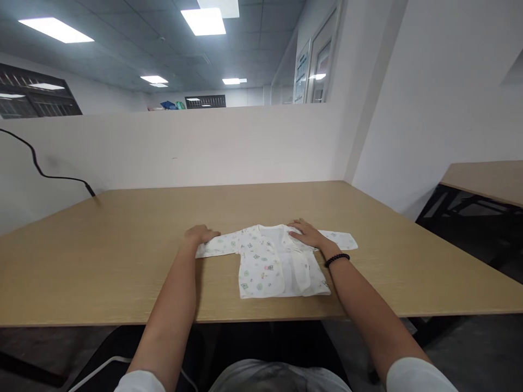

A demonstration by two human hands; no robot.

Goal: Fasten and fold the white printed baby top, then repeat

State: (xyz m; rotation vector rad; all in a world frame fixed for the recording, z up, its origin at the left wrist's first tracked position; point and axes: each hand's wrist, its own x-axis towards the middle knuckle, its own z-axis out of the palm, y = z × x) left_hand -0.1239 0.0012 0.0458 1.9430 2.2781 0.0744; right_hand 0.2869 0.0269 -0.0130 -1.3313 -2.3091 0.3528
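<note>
A small white baby shirt [261, 267] with a scattered print lies spread on the table, its front parted and both sleeves stretched out sideways. My left hand [201, 234] rests at the upper edge of the left sleeve near its cuff, fingers reaching over the cloth; it is slightly blurred. Flat on the shirt's right shoulder lies my right hand [307, 234], its fingers apart, with a black beaded bracelet [337, 259] on the wrist. Beyond that hand the right sleeve [341, 239] sticks out. The hand covers part of the shoulder.
The light wood table [134, 218] meets a low white partition [220, 147] at its far side. A black cable [61, 177] comes down onto the table's far left. Another table [486, 177] stands to the right. The near table edge runs just below the shirt.
</note>
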